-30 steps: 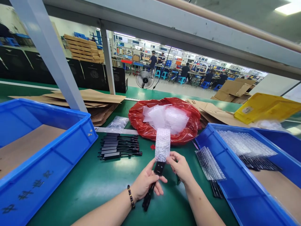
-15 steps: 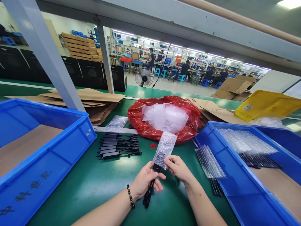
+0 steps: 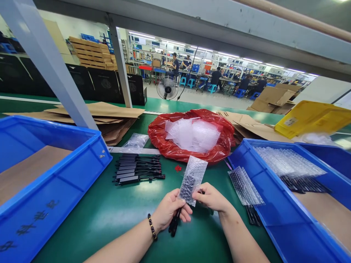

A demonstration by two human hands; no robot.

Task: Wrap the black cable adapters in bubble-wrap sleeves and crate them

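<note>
My left hand (image 3: 173,207) pinches a black cabled box, perhaps a power adapter, at the mouth of a clear bubble-wrap bag (image 3: 197,168). The box shows dark through the plastic, and its black cables (image 3: 174,223) hang out below my fingers. With thumb and fingers, my right hand (image 3: 210,197) grips the bag's lower right edge. Something small and dark sits within the curl of that hand; I cannot make out what. Left of the hands lies a row of several similar black cabled boxes (image 3: 130,171). Small red pieces (image 3: 178,168) rest on the green table (image 3: 131,219).
A red plastic sack (image 3: 161,146) of bubble bags stands ahead. Blue bins flank the hands, one at left (image 3: 74,182) and one at right (image 3: 263,197). Bagged boxes (image 3: 245,186) lean by the right bin. A grey post (image 3: 61,76) rises at left, under a shelf beam (image 3: 208,25).
The black box has gone deeper into the bubble-wrap bag; its end, bare before, is now covered. The bag's lower edge has come down towards my left fingers.
</note>
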